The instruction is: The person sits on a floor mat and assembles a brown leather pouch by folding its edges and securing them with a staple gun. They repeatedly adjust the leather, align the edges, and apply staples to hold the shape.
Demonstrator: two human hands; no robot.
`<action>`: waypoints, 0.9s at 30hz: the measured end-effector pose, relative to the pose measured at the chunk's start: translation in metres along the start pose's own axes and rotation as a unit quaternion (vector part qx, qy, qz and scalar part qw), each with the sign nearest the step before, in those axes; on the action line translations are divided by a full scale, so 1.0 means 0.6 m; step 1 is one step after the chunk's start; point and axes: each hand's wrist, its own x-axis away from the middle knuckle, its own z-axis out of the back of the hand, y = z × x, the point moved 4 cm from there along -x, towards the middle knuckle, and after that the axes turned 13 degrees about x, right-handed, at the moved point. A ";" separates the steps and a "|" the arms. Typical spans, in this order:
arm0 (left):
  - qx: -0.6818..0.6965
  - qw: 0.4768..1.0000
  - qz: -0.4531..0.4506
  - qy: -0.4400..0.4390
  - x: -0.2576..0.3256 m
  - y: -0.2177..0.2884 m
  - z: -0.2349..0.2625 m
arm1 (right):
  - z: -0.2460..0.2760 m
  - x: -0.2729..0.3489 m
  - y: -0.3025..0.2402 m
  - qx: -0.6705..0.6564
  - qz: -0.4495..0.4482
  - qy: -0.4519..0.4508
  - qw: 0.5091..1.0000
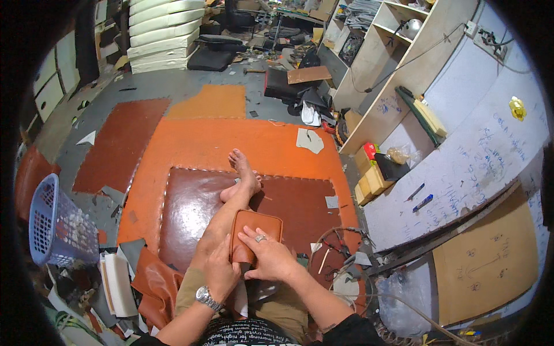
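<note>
A small brown leather-covered pad with rounded corners is held over my lap, tilted up towards me. My left hand, with a metal watch on the wrist, grips its lower left edge, fingers pointing up along the side. Across the pad's lower face lies my right hand, a ring on one finger and its thumb near the bottom edge. The back of the pad is hidden. Beside my left leg is a crumpled sheet of brown leather.
A blue plastic basket and white foam blocks stand at the left. Orange and brown mats cover the floor. To the right are a marked white board, a cardboard sheet and cables. White cushions are stacked at the back.
</note>
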 end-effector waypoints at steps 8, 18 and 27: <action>0.010 0.999 -0.036 0.036 0.013 0.002 -0.010 | 0.003 0.029 -0.047 0.016 -0.010 0.216 0.976; 0.104 0.994 -0.029 0.009 0.000 0.039 0.006 | 0.026 0.039 -0.050 -0.045 0.051 0.285 0.956; 0.140 0.986 0.088 -0.034 -0.012 0.005 0.001 | 0.033 0.041 -0.046 -0.104 0.043 0.296 0.949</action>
